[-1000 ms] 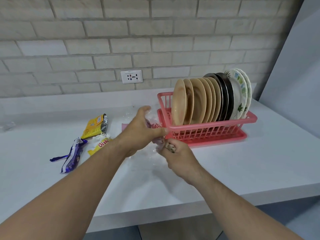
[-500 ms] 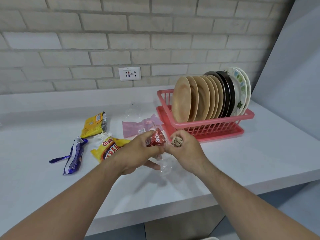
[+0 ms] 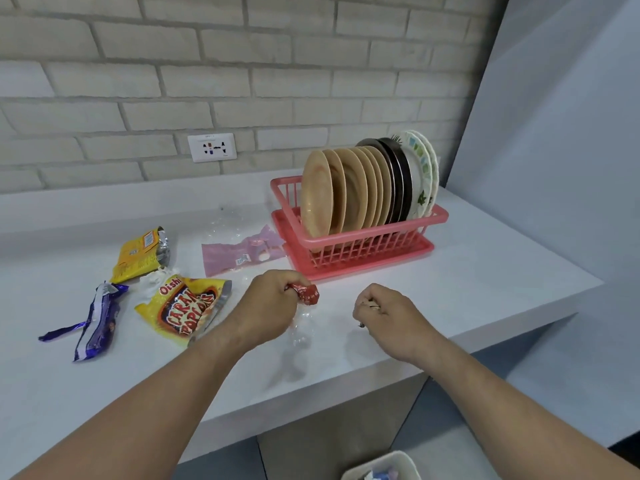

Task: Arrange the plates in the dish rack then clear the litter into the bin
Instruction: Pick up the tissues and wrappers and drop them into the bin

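Several plates [image 3: 349, 194] stand on edge in the pink dish rack [image 3: 374, 233] at the back right of the white counter. My left hand [image 3: 268, 306] grips a crumpled red wrapper [image 3: 308, 293] with clear plastic hanging below it, in front of the rack. My right hand [image 3: 388, 313] is curled round a small crumpled piece of litter [image 3: 369, 306], mostly hidden in the fist. On the counter lie a yellow popcorn bag [image 3: 183, 308], a purple wrapper [image 3: 98, 322], a yellow foil packet [image 3: 142, 254] and a pink wrapper [image 3: 242, 252].
A bin's rim [image 3: 384, 465] with litter inside shows at the bottom edge, below the counter's front edge [image 3: 311, 386]. A wall socket [image 3: 212, 147] sits on the brick wall. A grey wall stands to the right of the rack.
Both hands have drawn back from the rack toward the counter's front and moved apart, each carrying its litter. The pink wrapper and popcorn bag are now uncovered.
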Tool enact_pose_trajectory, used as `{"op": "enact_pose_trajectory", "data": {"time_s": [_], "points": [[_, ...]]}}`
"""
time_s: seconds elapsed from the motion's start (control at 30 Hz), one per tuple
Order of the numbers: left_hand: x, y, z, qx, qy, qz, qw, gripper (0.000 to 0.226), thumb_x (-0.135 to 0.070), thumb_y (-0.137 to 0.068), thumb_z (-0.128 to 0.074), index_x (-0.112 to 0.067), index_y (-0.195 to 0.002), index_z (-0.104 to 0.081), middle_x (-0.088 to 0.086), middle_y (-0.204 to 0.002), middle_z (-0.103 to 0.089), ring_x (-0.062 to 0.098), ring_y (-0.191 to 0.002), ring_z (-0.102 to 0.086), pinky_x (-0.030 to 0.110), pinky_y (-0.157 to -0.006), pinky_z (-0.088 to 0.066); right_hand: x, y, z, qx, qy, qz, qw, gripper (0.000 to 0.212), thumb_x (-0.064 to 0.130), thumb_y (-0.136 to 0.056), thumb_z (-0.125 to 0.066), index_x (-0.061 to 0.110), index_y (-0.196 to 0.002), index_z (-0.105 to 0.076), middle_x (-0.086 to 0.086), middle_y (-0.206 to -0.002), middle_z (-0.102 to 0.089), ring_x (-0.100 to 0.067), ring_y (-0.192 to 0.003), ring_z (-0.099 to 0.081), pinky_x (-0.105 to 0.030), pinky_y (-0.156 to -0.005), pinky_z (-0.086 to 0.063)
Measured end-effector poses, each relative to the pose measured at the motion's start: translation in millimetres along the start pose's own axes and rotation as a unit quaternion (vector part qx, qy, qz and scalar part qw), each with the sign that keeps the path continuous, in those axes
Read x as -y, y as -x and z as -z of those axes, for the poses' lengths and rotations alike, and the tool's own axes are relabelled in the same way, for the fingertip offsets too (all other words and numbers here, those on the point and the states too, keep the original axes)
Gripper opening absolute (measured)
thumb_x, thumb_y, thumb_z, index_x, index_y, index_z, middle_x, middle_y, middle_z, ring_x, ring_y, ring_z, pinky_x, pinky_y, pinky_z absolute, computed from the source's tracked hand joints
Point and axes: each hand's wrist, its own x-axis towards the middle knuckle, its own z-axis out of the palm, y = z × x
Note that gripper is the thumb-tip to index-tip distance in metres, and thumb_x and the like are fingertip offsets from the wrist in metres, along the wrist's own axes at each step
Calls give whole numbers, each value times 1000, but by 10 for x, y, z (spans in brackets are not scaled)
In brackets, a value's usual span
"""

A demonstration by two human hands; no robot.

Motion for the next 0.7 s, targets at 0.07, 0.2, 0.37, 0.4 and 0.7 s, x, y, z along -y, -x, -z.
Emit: {"op": "enact_pose_trajectory", "data": {"time_s": [0.07,0.2,0.37,0.4,0.7], "points": [[-101,45,-136,-10,23,6,1000,47,4,-88,-35,-25,-75,-70,-5,-92,-70,19,-73,-66,32,-62,-57,-133,50,128,11,14,0,1000,8,17,-91,-53,19,-87,-59,0,-87,-64,-15,-72,-56,-29,-63,-49],[-309,166,-579,23,48,36,998,12,-25,-87,-56,-20,-81,-65,-8,-87,-65,15,-76,-65,37,-71,-60,-524,217,445,59,-21,-18,998,16,10,-94,-48,21,-96,-59,-7,-94,-64,-16,-74,-65,-28,-67,-59],[-485,393,-1331,72,-60,19,995,45,-31,-66,-84,-26,-99,-53,-7,-96,-52,6,-76,-51,13,-59,-41,-1147,396,860,103,4,-25,994,26,3,-95,-45,20,-92,-64,2,-91,-65,-11,-67,-61,-19,-60,-51],[-464,423,-1496,78,-65,25,995,45,-21,-67,-82,-24,-99,-51,-4,-95,-49,8,-73,-51,13,-55,-43,-1291,418,915,102,23,-20,994,25,5,-95,-47,23,-90,-65,5,-91,-65,-7,-69,-59,-16,-60,-48],[276,608,-2620,66,-108,6,992,24,-5,-85,-58,-25,-72,-50,-9,-78,-54,5,-72,-50,19,-61,-34,-2454,625,783,138,9,-128,982,31,20,-98,-35,20,-89,-64,1,-98,-63,-7,-78,-52,-21,-70,-41]]}}
